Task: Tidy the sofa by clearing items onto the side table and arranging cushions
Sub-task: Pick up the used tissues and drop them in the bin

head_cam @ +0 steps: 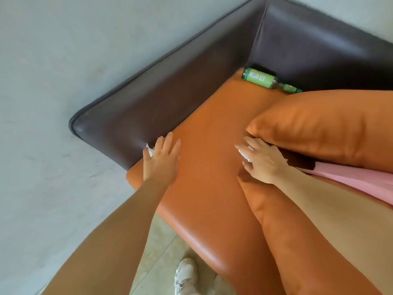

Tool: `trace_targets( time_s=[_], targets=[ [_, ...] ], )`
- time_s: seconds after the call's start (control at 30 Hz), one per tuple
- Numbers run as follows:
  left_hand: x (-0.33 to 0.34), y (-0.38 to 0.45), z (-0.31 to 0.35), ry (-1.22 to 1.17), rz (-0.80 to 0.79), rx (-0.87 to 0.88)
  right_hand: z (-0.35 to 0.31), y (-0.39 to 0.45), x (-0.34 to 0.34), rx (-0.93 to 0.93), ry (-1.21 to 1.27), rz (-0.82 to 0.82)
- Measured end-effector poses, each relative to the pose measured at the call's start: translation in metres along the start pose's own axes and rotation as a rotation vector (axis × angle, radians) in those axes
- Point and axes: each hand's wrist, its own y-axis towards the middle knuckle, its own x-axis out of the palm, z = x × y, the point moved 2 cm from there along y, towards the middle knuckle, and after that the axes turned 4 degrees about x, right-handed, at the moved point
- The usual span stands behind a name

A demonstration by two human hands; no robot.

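Sofa (191, 99): dark brown arm and back, orange seat (204, 167). Green bottle (265, 78) lies on its side in the far corner of the seat, against the back. Orange cushion (331, 126) lies on the seat at right; a second cushion (276, 220) lies nearer, partly under the right forearm. Pink cloth (357, 177) shows between the two.

Left hand (162, 158): fingers straight and spread, palm down at the seat's left edge beside the arm; a white scrap (149, 150) shows under the thumb side, grip cannot be told.

Right hand (260, 160): fingers lightly bent over white paper (243, 154) at the cushion's corner; hold unclear.

White shoe (184, 275) on floor (42, 167) below.
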Motion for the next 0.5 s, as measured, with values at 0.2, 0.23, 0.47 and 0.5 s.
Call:
trace_targets(
  time_s=[0.2,0.23,0.47,0.5],
  targets=[
    [0.045,0.012,-0.008,-0.001,-0.095,-0.067,0.008,0.012,0.026,0.089,-0.056,-0.119],
    [0.050,0.013,-0.008,-0.021,-0.103,-0.078,0.008,0.014,0.030,0.093,-0.050,-0.128],
    [0.067,0.019,-0.008,-0.157,-0.029,-0.093,0.000,0.025,0.040,0.089,0.040,-0.132],
    [0.068,0.019,-0.006,-0.173,0.002,-0.080,-0.002,0.026,0.041,0.076,0.037,-0.119]
  ],
)
